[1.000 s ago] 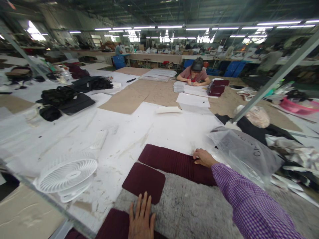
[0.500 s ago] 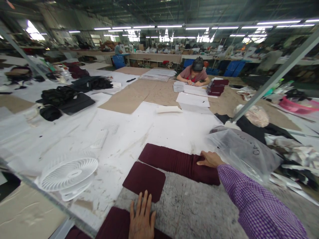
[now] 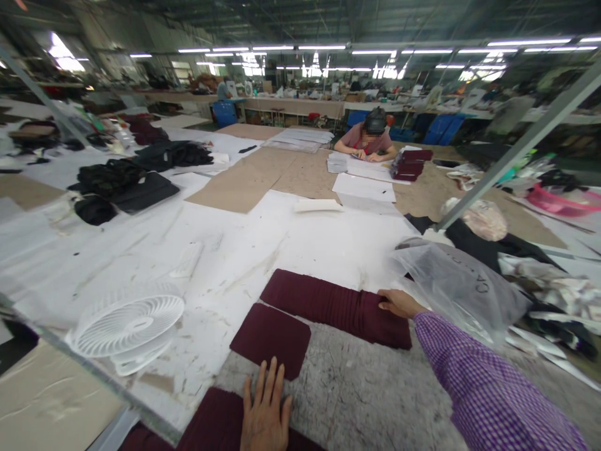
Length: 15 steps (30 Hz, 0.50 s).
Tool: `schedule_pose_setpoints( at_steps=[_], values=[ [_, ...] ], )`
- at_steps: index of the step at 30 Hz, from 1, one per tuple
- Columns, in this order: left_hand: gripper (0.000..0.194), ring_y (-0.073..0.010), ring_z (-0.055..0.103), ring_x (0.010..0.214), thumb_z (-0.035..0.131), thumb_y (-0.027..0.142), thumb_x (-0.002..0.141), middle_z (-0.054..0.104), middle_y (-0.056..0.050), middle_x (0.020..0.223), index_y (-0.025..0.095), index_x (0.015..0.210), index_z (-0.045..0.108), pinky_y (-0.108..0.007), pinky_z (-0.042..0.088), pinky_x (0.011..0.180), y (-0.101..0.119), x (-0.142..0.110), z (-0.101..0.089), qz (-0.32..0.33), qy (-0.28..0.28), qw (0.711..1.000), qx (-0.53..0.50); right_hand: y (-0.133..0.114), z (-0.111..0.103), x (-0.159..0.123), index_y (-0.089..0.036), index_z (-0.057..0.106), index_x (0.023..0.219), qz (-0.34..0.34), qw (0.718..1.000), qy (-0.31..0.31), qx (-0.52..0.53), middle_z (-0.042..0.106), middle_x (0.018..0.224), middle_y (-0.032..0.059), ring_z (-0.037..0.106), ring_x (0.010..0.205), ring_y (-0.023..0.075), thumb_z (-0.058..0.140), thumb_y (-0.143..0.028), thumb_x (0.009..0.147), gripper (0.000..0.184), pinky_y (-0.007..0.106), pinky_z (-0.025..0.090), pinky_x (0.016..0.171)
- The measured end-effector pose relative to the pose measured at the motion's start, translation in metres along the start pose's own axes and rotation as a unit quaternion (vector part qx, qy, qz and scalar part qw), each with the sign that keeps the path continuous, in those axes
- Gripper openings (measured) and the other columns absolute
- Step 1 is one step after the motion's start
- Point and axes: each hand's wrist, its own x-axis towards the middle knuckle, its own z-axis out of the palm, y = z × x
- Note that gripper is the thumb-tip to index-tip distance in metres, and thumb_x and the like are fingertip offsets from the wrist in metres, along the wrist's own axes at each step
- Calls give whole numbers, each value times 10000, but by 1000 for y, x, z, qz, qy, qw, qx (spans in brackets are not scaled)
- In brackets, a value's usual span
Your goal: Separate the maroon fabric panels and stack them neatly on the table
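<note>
My left hand point(image 3: 265, 407) lies flat with fingers spread, its fingertips just below the edge of a single maroon fabric panel point(image 3: 271, 338). Under and beside its palm is more maroon fabric point(image 3: 213, 419), partly covered by the hand. At the far side, a row of overlapping maroon fabric pieces point(image 3: 323, 300) stretches from left to right. My right hand point(image 3: 399, 303) is at the right end of this row, thumb and fingers closed on the upper edge of a fabric piece; the fingertips are partly hidden. A purple checked sleeve covers that arm.
A grey marked board point(image 3: 375, 388) lies under the fabric. To the left stands a white fan point(image 3: 136, 329) near the table edge. A clear plastic bag point(image 3: 460, 288) and a slanted metal pole point(image 3: 516, 144) are at right. Across the table a person point(image 3: 366, 139) works beside stacked maroon pieces point(image 3: 410, 164).
My right hand has shifted slightly right, from lying over the fabric row to its upper right edge, with its fingers drawn together. My left hand stays almost still.
</note>
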Motion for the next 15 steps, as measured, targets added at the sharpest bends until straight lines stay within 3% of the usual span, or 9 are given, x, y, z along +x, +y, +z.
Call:
schedule_pose_setpoints(
  at_steps=[15],
  values=[
    [501,-283,401,1298,494,258,847,497,-83,1400,162,1337,454,-499,236,1072,-1,-1,2,10,-3,1000,19,-3,-6,0,-168,603,1070,36,999,-19,26,636,1082,58,613,958,196,558,-337,891,250,417,500,842]
  ],
)
